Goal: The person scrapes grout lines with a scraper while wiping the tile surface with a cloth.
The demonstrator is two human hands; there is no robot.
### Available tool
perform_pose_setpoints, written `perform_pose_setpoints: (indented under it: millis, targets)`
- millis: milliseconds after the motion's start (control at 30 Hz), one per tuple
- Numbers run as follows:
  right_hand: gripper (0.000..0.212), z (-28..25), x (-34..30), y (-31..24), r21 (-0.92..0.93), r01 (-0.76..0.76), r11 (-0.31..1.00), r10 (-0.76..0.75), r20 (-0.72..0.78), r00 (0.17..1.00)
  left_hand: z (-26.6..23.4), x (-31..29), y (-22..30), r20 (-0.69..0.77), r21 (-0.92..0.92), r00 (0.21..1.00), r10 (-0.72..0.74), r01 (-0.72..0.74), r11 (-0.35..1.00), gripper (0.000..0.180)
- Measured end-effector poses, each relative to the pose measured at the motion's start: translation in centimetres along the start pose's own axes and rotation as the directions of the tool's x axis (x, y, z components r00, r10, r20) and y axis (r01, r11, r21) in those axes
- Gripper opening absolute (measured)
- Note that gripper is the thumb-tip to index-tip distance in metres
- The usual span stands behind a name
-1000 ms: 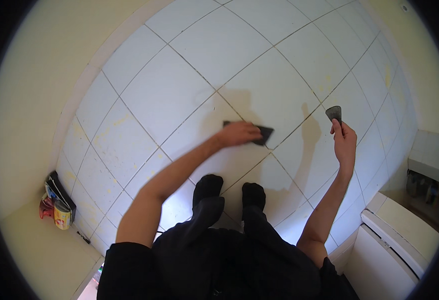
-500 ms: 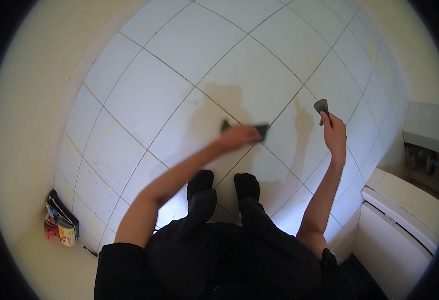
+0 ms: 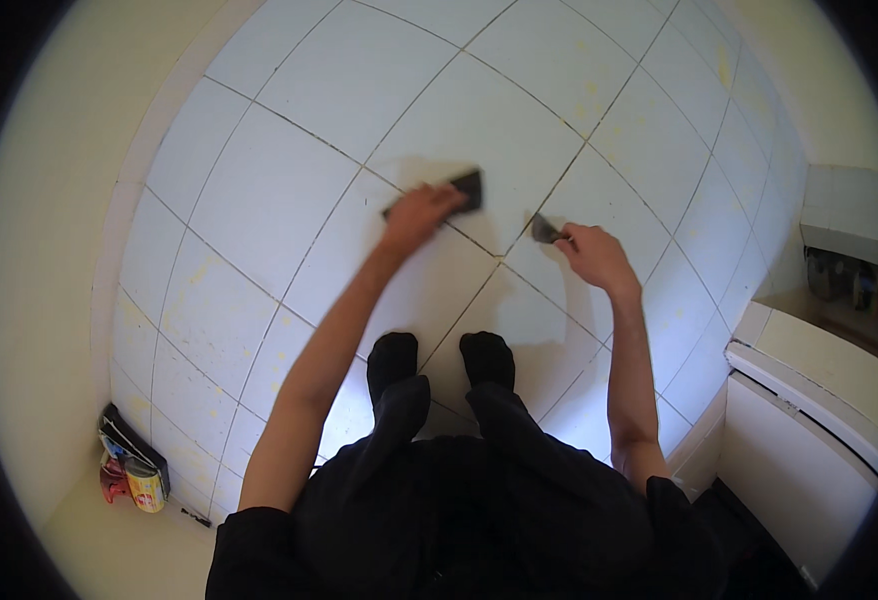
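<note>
On the pale tiled floor (image 3: 259, 190), my left hand (image 3: 421, 217) is closed over a dark, flat, rectangular pad (image 3: 471, 190). One end of the pad sticks out beyond the fingers, and the palm hides its middle. It appears to lie against the tiles, slightly blurred. To the right, my right hand (image 3: 601, 257) is closed around the handle of a scraper (image 3: 543, 230) with a flared, greyish blade. The blade points up and left, close to a dark grout line. Whether its edge touches the tile I cannot tell.
My feet in black socks (image 3: 393, 362) stand below both hands. Yellow stains (image 3: 587, 98) mark several tiles. A dark container with a yellow can (image 3: 146, 487) and a red item sits at lower left by the wall. A white cabinet (image 3: 799, 455) stands at right.
My left hand has moved up and left with the pad. My right hand has come down and left, bringing the scraper nearer the middle. The view has shifted slightly.
</note>
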State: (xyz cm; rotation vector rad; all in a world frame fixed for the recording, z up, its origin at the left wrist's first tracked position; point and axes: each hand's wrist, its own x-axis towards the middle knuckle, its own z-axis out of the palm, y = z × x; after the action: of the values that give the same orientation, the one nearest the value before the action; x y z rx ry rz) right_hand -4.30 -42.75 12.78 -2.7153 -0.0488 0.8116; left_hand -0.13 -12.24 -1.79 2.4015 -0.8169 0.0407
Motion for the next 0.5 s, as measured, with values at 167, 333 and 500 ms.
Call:
perform_pose_setpoints:
  millis: [167,333,500]
  targets:
    - [0.029,5.4,0.4,-1.5,-0.026,0.063,0.998,-0.06,0.089,0.994,-3.8,-1.2,-2.7,-0.294,0.041,0.94,-0.174,0.194,0.98,0.059]
    - [0.037,11.0,-1.6,-1.3,0.216,-0.116,0.969,0.112,0.03,0.993,-3.7,-1.5,-2.8,-0.293,0.075,0.941,-0.172,0.202,0.977,0.06]
    - [0.04,17.8,-3.0,-0.2,0.348,0.001,0.937,0.052,-0.145,0.988,-3.3,-1.1,-2.5,-0.28,0.064,0.946,-0.163,0.188,0.98,0.06]
